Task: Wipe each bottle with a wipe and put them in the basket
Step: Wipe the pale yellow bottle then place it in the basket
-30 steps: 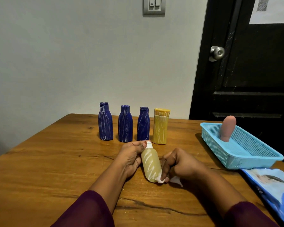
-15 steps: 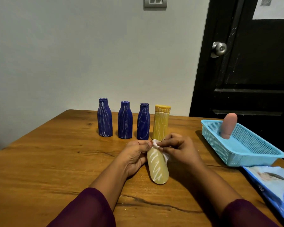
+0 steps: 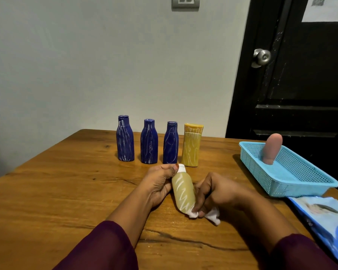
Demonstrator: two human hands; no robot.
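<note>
Table (image 3: 66, 191): A person in dark purple sleeves works at a wooden top, both hands near its middle.

Blue bottles: Three stand upright in a row beyond the left hand: the left blue bottle (image 3: 125, 140), the middle blue bottle (image 3: 149, 143) and the right blue bottle (image 3: 170, 144), each streaked with white marks.

Left hand (image 3: 158, 185): Fingers curled round the neck end of the pale bottle, the thumb tip pressed just beside its white cap.

Pale bottle (image 3: 183, 192): Held between the two hands, tilted, cap pointing away from the person and base toward them, white zigzag marks along its side. Whether it touches the table cannot be told.

Yellow bottle (image 3: 191, 148): Upright just beyond the left hand's thumb, at the right end of the row and close beside the last blue one.

Right hand (image 3: 217, 191): Fingers curled tightly, pinching the wipe against the base end of the pale bottle.

Wipe (image 3: 213, 216): White and crumpled, bunched under the right hand's fingertips, with a loose corner trailing out toward the person.

Basket (image 3: 304, 189): Light blue mesh, well to the right of the right hand, at the table's edge.

Pink bottle (image 3: 272, 149): Standing inside the basket at its far corner.

Wipes pack (image 3: 324, 217): Blue packet lying flat to the right of the right forearm, touching the basket's near side.
</note>
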